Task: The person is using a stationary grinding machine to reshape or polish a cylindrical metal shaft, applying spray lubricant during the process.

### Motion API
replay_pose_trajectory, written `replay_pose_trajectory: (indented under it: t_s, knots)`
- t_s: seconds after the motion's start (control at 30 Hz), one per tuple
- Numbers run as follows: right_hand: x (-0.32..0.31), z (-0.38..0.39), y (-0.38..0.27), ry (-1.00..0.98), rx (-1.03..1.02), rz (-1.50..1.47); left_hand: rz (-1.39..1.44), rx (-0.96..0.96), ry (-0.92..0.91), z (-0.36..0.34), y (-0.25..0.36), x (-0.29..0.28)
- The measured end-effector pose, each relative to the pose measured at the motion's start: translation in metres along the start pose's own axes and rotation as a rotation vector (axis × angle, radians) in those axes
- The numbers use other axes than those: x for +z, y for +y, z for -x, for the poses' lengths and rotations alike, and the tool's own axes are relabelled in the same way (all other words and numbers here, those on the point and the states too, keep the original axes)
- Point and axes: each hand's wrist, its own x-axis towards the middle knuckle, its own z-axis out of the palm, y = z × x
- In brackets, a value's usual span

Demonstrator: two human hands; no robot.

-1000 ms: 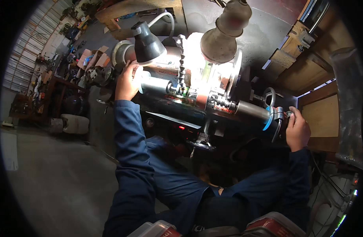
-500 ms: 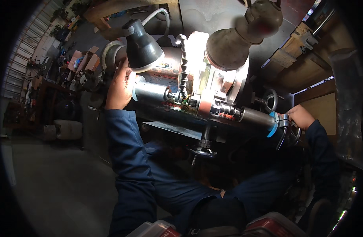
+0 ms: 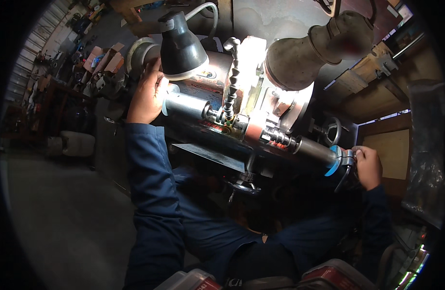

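A metal shaft with several lobes and collars (image 3: 279, 137) lies across the machine, between a bright steel cylinder (image 3: 186, 105) on the left and a darker cylinder (image 3: 315, 151) on the right. My left hand (image 3: 147, 96) is curled round the outer end of the left cylinder, its fingertips partly behind the black lamp (image 3: 183, 50). At the far end of the right cylinder, past a blue ring (image 3: 333, 162), sits a metal clamp (image 3: 347, 156) with a lever hanging down. My right hand (image 3: 368, 166) is closed, thumb and fingers pinched at the clamp's outer side.
A beige lamp (image 3: 292, 63) hangs over the grinding wheel housing (image 3: 300, 104). A segmented hose (image 3: 231, 79) points down at the shaft. Below are a sheet metal tray (image 3: 210, 157) and a handwheel (image 3: 244, 186). Another handwheel (image 3: 333, 131) stands behind the right cylinder.
My right hand has swung lower, its fingers now pointing upward at the clamp. My left hand keeps its place on the cylinder's end. The view has shifted slightly.
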Motion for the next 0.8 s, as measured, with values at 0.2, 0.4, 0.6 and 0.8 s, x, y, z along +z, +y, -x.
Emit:
replay_pose_trajectory:
  t_s: [0.2, 0.4, 0.6, 0.8]
  knots:
    - [0.031, 0.045, -0.013, 0.505, -0.184, 0.040, 0.133, -0.080, -0.048, 0.002, -0.005, 0.000]
    - [0.089, 0.065, 0.025, 0.881, -0.321, 0.041, 0.147, -0.138, -0.030, 0.003, 0.002, -0.001]
    - [0.135, 0.048, 0.064, 1.220, -0.720, 0.339, 0.080, -0.062, 0.001, 0.006, -0.002, -0.001]
    - [0.149, 0.045, 0.082, 1.138, -0.614, 0.203, 0.047, -0.053, -0.007, 0.005, -0.008, 0.002]
